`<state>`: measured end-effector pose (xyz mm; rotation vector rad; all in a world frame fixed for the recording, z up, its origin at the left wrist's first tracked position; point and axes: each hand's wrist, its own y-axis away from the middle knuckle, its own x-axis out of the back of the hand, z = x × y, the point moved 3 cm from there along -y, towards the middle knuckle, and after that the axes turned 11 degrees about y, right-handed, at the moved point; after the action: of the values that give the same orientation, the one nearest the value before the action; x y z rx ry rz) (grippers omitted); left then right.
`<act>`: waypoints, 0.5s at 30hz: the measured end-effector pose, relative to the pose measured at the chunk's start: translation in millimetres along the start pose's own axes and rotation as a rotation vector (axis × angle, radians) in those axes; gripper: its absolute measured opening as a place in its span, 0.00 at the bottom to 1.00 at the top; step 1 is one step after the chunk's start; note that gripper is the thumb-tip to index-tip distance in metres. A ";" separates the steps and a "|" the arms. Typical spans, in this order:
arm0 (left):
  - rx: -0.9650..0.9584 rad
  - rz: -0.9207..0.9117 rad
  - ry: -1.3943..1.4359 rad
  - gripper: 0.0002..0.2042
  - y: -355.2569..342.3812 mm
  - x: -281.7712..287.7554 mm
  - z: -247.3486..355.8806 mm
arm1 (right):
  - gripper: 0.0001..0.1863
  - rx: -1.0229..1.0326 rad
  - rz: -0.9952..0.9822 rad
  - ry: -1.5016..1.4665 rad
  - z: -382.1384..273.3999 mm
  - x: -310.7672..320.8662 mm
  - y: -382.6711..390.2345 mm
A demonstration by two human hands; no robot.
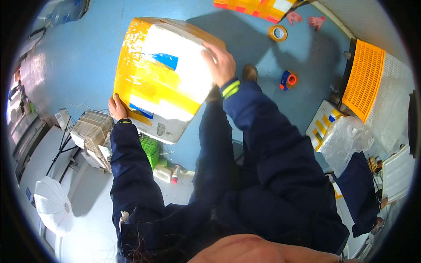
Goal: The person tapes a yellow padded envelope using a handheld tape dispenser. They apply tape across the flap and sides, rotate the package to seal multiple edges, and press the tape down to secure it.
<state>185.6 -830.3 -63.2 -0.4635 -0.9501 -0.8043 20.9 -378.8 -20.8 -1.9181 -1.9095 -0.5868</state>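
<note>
Between my two hands is a white foam box [175, 48], tilted and wrapped in shiny yellow tape. Strips of blue tape cross its bright upper face. My left hand [117, 107] grips the box's left edge, fingers partly hidden behind its side. Over the right side rests my right hand [219, 63], with its fingers bent against the box. Glare washes out part of the white face. The box hides some of the blue floor and part of what lies below it.
To the right lie a tape roll [277, 33], a tape dispenser [288, 80] and pink gloves [315, 22]. Another taped box [256, 8] is at the top. An orange crate [363, 81] and plastic bag [346, 138] stand right; a green basket [150, 151] and white umbrella [53, 206] left.
</note>
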 end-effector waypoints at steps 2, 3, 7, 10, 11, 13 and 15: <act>-0.092 0.001 0.106 0.17 7.2 7.3 -5.2 | 0.17 0.027 0.045 -0.064 -17.1 8.9 41.9; -0.142 0.015 0.086 0.16 12.7 12.0 -9.8 | 0.17 0.019 0.057 -0.030 -26.5 12.6 68.0; -0.062 -0.007 -0.013 0.14 25.3 23.3 -30.2 | 0.20 -0.104 0.101 0.139 -46.8 19.4 165.4; -0.284 -0.087 0.107 0.14 32.4 17.7 -13.9 | 0.20 -0.212 0.121 0.163 -28.6 18.1 194.5; -0.311 -0.075 0.023 0.14 33.0 11.2 -3.4 | 0.20 -0.195 0.179 0.225 -19.5 20.3 194.2; -0.392 0.016 -0.128 0.13 34.4 0.3 23.8 | 0.18 -0.208 0.246 0.149 0.6 27.4 182.7; -0.312 -0.003 -0.114 0.13 29.6 -13.4 48.0 | 0.17 -0.154 0.297 0.107 19.7 39.0 155.7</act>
<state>178.6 -774.3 -50.1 -0.7847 -0.9332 -0.9413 177.0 -337.3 -11.9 -2.1657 -1.5140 -0.7442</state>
